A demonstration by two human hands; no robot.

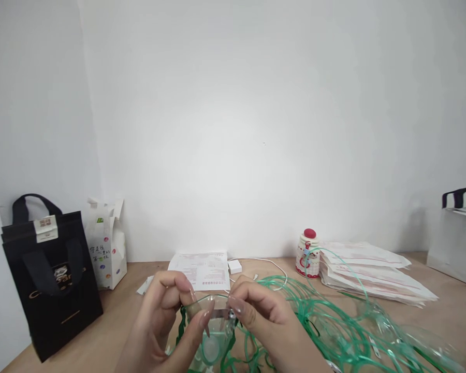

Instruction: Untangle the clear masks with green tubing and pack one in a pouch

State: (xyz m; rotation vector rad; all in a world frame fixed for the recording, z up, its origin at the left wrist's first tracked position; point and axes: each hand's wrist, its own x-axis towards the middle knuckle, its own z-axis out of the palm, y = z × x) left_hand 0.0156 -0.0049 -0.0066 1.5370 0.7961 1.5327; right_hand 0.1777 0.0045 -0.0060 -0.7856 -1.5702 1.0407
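Observation:
A clear, green-tinted face mask [218,327] is held up between my hands at the bottom middle. Across its top runs a thin metal nose strip [218,313], and a green strap [181,324] hangs at its side. My left hand [166,321] pinches the mask's upper left edge between thumb and fingers. On the other side, my right hand [262,313] has thumb and forefinger closed on the mask's edge by the strip's right end. Coils of green tubing [322,316] lie right of my hands, with more clear masks [431,344] beyond.
A black bag [54,290] and a white paper bag [111,254] stand at left. Against the wall lie a printed sheet [205,267] and a white charger [235,267] with cable. A red-topped bottle [308,256], stacked paper packets [368,269] and a white bag [456,243] are at right.

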